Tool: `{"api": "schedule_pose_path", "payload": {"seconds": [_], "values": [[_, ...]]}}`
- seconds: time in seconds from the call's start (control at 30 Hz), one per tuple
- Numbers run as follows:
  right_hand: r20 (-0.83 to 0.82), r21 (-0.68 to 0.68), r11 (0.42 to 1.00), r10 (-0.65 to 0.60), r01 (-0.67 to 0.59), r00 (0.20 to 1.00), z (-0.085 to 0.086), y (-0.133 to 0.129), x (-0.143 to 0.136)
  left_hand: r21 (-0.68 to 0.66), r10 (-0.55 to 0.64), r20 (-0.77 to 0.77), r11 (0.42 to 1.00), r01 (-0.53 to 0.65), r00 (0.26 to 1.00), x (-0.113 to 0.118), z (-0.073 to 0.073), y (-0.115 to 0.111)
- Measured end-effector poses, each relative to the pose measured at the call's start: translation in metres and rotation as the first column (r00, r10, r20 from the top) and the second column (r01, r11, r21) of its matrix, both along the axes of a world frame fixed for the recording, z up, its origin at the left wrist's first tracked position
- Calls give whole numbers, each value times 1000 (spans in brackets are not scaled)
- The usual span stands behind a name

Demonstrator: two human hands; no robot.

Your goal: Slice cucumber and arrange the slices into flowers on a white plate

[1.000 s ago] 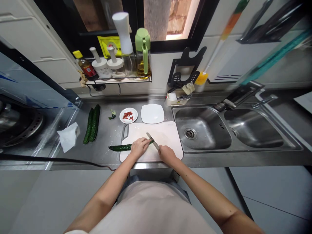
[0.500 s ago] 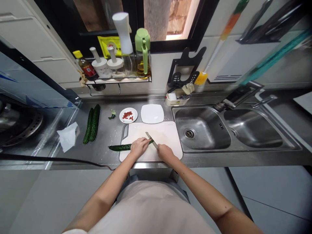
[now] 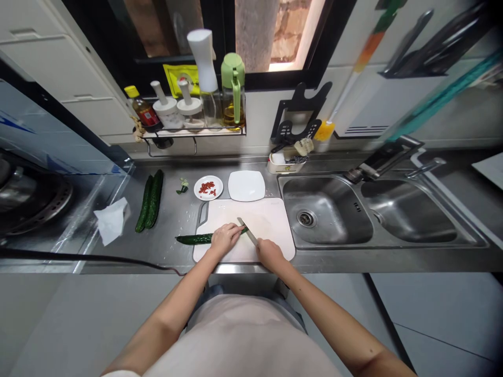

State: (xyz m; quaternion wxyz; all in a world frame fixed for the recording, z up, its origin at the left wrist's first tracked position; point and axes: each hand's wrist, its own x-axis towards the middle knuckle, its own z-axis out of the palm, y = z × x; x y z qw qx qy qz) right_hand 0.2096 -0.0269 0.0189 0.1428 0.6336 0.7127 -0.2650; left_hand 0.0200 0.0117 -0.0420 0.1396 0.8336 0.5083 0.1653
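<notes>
A pale cutting board [image 3: 271, 220] lies at the counter's front edge. Across its left part and past its edge stretches a dark green cucumber [image 3: 195, 239]. My left hand [image 3: 225, 238] is closed over the cucumber near its right end, hiding part of it. My right hand [image 3: 271, 254] grips the handle of a knife [image 3: 248, 233], whose blade slants across the cucumber's right end beside my left fingertips. Behind the board are a small plate [image 3: 197, 195] with red pieces on it and a white square plate [image 3: 246, 185].
Two whole cucumbers [image 3: 150, 201], green scraps [image 3: 183, 186] and a white tissue [image 3: 112, 220] lie to the left. A double sink [image 3: 328, 209] is on the right. A rack [image 3: 196, 133] of bottles hangs behind; a stove [image 3: 35, 193] stands far left.
My right hand and the knife have shifted slightly right and toward me. My left hand stays on the cucumber. The whole view has moved a little.
</notes>
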Motion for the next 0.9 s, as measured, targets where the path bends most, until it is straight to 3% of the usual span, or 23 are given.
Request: {"api": "schedule_pose_path", "payload": {"seconds": [0.23, 0.9], "values": [[44, 35, 999, -29, 28, 999, -9, -13, 1, -14, 11, 14, 1000, -10, 1000, 1, -1, 0], [-30, 83, 996, -30, 32, 999, -8, 33, -26, -36, 20, 28, 999, -19, 999, 1, -1, 2]]}}
